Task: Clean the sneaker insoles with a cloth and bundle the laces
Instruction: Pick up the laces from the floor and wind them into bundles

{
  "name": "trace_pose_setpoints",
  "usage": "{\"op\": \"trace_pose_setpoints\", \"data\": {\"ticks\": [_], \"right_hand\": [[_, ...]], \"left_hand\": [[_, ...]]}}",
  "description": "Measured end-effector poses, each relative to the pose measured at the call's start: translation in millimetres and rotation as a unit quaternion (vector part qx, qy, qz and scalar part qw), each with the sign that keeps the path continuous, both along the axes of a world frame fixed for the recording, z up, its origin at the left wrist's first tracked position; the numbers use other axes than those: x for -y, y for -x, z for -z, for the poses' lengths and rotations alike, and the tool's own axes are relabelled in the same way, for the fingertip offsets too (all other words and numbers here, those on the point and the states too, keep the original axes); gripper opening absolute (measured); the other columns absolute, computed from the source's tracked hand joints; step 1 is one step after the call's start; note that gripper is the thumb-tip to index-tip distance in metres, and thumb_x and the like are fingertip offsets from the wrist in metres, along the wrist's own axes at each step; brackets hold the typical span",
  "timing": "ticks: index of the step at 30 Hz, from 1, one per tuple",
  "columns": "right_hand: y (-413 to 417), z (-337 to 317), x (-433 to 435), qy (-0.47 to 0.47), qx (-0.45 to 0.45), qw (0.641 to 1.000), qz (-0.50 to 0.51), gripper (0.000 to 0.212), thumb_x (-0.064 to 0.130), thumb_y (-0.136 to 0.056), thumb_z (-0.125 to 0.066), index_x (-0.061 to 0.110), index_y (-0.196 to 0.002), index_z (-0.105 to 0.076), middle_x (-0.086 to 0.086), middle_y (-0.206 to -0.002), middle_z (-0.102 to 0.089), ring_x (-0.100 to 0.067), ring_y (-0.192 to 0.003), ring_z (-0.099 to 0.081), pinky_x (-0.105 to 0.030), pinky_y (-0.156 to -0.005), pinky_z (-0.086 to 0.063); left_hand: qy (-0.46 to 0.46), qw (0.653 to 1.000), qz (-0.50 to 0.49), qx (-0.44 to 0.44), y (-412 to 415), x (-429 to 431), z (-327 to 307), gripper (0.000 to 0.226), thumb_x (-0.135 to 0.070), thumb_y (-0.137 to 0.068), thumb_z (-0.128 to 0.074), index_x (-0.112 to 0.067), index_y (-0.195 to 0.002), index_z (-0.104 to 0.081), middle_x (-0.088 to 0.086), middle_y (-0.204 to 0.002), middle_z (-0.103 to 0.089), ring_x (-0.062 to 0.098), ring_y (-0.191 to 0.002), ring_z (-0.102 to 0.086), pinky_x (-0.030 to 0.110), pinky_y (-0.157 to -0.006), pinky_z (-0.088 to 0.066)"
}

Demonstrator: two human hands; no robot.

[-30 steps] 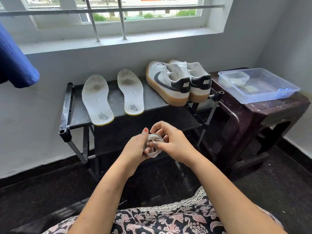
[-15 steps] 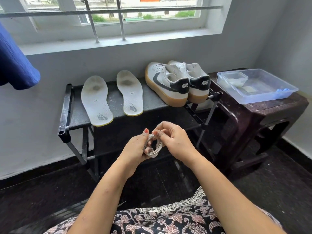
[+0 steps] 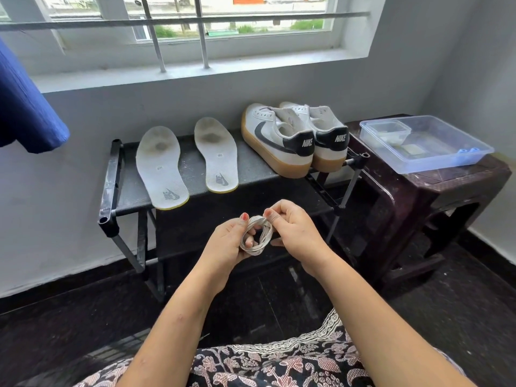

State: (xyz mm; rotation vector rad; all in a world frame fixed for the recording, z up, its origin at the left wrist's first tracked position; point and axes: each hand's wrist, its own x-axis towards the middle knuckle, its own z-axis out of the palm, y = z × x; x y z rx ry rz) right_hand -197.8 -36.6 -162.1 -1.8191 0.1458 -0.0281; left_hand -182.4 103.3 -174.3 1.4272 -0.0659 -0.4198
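A coil of whitish lace (image 3: 258, 236) hangs in front of me, below the rack's front edge. My left hand (image 3: 227, 241) holds the coil with its fingers through the loops and its thumb on top. My right hand (image 3: 293, 233) pinches the top of the coil between thumb and forefinger. Two white insoles, the left one (image 3: 162, 167) and the right one (image 3: 216, 155), lie flat on the black shoe rack (image 3: 192, 166). A pair of white sneakers (image 3: 296, 138) with black heels and gum soles stands at the rack's right end.
A dark brown stool (image 3: 435, 185) stands right of the rack and carries a clear plastic box (image 3: 424, 143) with a smaller tub inside. Blue cloth (image 3: 25, 107) hangs at the left edge. A barred window runs above the sill. The floor is dark.
My right hand has shifted its pinch along the top of the lace coil, and the coil's loops have opened out a little wider. The rack's contents have stayed put.
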Motion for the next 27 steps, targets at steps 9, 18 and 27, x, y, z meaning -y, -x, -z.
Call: {"op": "trace_pose_setpoints", "data": {"ticks": [9, 18, 27], "right_hand": [[-0.1, -19.4, 34.0, -0.079, 0.055, 0.992, 0.084, 0.015, 0.018, -0.097, -0.051, 0.007, -0.088, -0.058, -0.010, -0.087, -0.073, -0.017, -0.079, -0.070, -0.028, -0.066, -0.058], [-33.9, -33.8, 190.8, -0.043, 0.070, 0.930, 0.358, 0.021, 0.016, -0.095, -0.054, 0.016, -0.074, -0.055, -0.011, -0.082, -0.062, -0.018, -0.072, -0.058, -0.023, -0.057, -0.050], [-103.9, -40.4, 310.2, 0.131, 0.020, 0.846, 0.517, 0.027, 0.025, -0.094, -0.054, 0.004, -0.106, -0.066, -0.015, -0.115, -0.066, -0.029, -0.106, -0.061, -0.029, -0.085, -0.045]], "left_hand": [[0.107, 0.987, -0.122, -0.006, 7.5, 38.2, -9.1, 0.031, -0.035, -0.097, -0.045, -0.008, -0.102, -0.058, 0.004, -0.085, -0.069, 0.014, -0.079, -0.067, 0.031, -0.075, -0.054], [0.118, 0.984, -0.126, -0.043, 12.9, 82.7, -1.2, 0.021, -0.035, -0.097, -0.046, -0.018, -0.108, -0.051, 0.004, -0.096, -0.064, 0.020, -0.089, -0.064, 0.033, -0.077, -0.052], [0.131, 0.982, -0.124, -0.059, -3.5, 105.9, 13.3, 0.020, -0.037, -0.096, -0.045, -0.020, -0.104, -0.052, 0.008, -0.100, -0.065, 0.022, -0.090, -0.065, 0.034, -0.076, -0.051]]}}
